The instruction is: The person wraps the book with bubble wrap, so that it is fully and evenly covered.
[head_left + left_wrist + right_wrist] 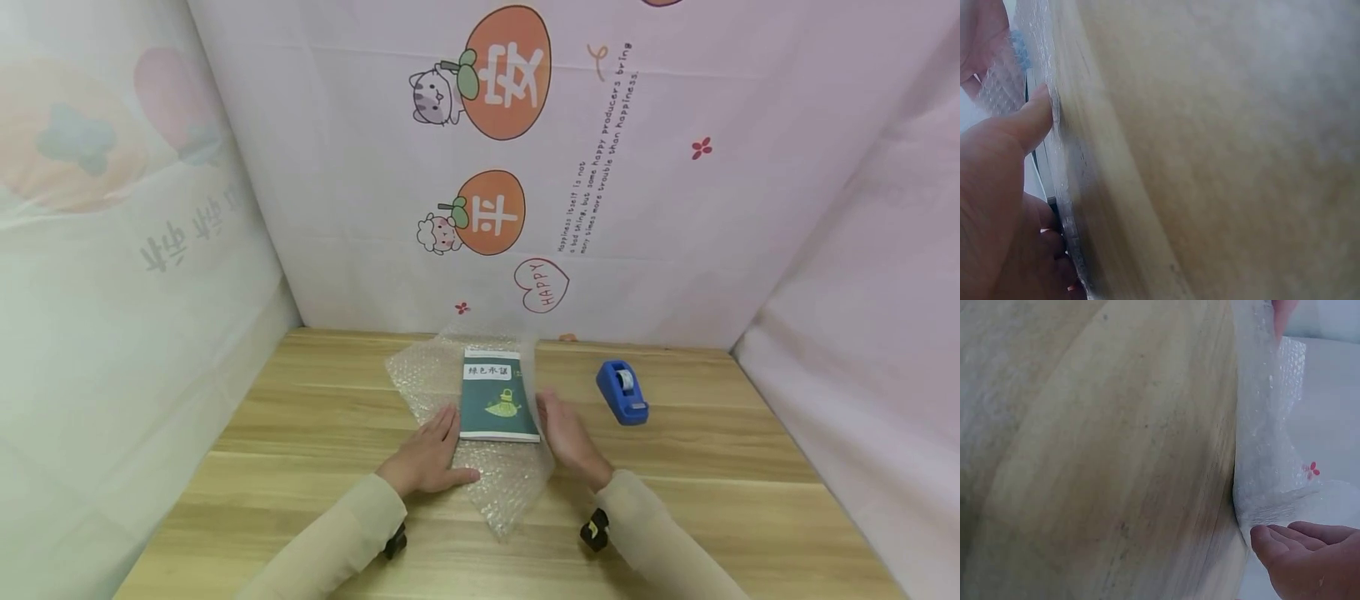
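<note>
A green booklet [491,412] with a white title label and a yellow-green leaf picture lies on a sheet of bubble wrap [502,492]. My left hand [427,454] rests flat on the wrap at the booklet's left edge, thumb pointing right. On the other side, my right hand [566,433] touches the wrap's right part, which stands raised along the booklet. In the right wrist view its fingers [1322,532] reach out against the raised wrap [1266,456]. The left wrist view shows the left thumb [1032,119] on the wrap by the booklet's edge.
A blue tape dispenser [622,393] with a roll of clear tape stands to the right of the right hand. The wooden table [315,433] is bounded by a printed cloth wall [360,208] behind and cloth walls at both sides.
</note>
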A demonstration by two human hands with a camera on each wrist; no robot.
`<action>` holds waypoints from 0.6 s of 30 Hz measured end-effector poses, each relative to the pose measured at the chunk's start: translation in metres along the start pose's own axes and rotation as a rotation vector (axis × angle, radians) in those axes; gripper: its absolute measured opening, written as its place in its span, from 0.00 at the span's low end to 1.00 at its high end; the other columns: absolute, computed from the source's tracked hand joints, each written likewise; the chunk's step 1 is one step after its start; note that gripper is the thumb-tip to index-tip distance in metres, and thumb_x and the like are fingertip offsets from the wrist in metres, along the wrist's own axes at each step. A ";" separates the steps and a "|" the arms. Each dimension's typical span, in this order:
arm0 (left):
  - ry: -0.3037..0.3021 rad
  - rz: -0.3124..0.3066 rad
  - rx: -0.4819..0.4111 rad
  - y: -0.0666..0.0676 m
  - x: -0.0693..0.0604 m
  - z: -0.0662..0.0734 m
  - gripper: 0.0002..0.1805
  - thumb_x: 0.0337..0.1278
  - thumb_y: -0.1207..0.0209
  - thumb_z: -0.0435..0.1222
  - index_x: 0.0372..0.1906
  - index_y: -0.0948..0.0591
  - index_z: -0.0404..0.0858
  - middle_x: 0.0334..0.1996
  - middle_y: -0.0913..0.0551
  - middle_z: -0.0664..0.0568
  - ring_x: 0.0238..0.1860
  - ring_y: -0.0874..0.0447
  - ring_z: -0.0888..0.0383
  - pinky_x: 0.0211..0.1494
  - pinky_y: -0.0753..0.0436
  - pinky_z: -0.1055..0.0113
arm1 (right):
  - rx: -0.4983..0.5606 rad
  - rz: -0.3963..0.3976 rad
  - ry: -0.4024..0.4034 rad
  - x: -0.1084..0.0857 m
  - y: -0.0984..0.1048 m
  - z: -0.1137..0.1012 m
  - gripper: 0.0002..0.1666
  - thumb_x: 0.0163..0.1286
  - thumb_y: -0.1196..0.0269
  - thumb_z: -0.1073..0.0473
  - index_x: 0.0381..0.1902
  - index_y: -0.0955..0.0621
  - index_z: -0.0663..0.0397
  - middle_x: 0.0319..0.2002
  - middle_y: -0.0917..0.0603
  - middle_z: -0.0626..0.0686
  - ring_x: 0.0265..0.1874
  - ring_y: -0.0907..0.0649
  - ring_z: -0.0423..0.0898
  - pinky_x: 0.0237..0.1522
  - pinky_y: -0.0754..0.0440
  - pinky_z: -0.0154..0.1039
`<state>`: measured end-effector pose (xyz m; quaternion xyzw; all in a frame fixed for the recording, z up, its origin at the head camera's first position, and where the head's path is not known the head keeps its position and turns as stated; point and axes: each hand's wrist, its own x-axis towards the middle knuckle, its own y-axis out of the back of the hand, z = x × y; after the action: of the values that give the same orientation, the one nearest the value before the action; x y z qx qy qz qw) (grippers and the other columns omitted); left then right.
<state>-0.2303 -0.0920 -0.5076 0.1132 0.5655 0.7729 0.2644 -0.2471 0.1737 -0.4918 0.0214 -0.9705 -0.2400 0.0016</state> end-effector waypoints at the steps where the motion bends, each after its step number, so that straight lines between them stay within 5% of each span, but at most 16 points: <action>1: -0.005 0.007 0.000 -0.001 0.001 -0.001 0.57 0.72 0.45 0.65 0.82 0.48 0.23 0.85 0.53 0.30 0.87 0.55 0.37 0.88 0.44 0.44 | -0.049 0.012 0.011 0.000 -0.001 -0.001 0.43 0.89 0.71 0.40 0.59 0.20 0.68 0.52 0.15 0.69 0.53 0.15 0.62 0.60 0.16 0.54; 5: -0.004 0.002 -0.004 0.001 -0.001 0.000 0.57 0.72 0.45 0.65 0.82 0.48 0.23 0.85 0.52 0.30 0.87 0.55 0.37 0.87 0.43 0.44 | -0.184 0.045 0.070 0.000 -0.004 0.000 0.36 0.90 0.66 0.44 0.41 0.20 0.64 0.33 0.21 0.60 0.37 0.21 0.54 0.43 0.21 0.51; 8: -0.002 -0.003 -0.006 0.004 -0.002 0.002 0.57 0.72 0.43 0.63 0.82 0.47 0.23 0.85 0.52 0.30 0.87 0.54 0.37 0.87 0.43 0.43 | -0.233 0.030 0.107 -0.001 -0.007 0.002 0.34 0.90 0.64 0.46 0.49 0.17 0.64 0.41 0.16 0.60 0.49 0.16 0.56 0.57 0.18 0.56; 12: -0.003 0.000 -0.010 0.003 -0.002 0.002 0.56 0.72 0.42 0.62 0.82 0.47 0.23 0.85 0.52 0.30 0.87 0.54 0.36 0.86 0.42 0.42 | -0.290 -0.044 0.162 -0.003 -0.012 0.004 0.34 0.90 0.63 0.46 0.66 0.22 0.67 0.61 0.16 0.65 0.68 0.20 0.62 0.74 0.26 0.62; 16: 0.002 -0.009 -0.007 0.003 -0.001 0.001 0.57 0.72 0.44 0.63 0.82 0.48 0.23 0.85 0.54 0.30 0.87 0.55 0.37 0.87 0.43 0.43 | -0.385 -0.110 0.249 -0.005 -0.015 0.006 0.29 0.89 0.59 0.45 0.61 0.23 0.64 0.55 0.18 0.66 0.57 0.18 0.61 0.63 0.20 0.59; 18: 0.000 -0.009 -0.004 0.003 -0.001 0.001 0.57 0.72 0.44 0.64 0.82 0.48 0.23 0.85 0.53 0.30 0.87 0.55 0.37 0.87 0.43 0.43 | -0.428 -0.146 0.260 -0.007 -0.016 0.008 0.33 0.89 0.58 0.42 0.67 0.26 0.66 0.62 0.20 0.68 0.63 0.19 0.61 0.66 0.21 0.58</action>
<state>-0.2295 -0.0927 -0.5047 0.1104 0.5645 0.7728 0.2680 -0.2393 0.1639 -0.5059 0.1212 -0.8852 -0.4345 0.1137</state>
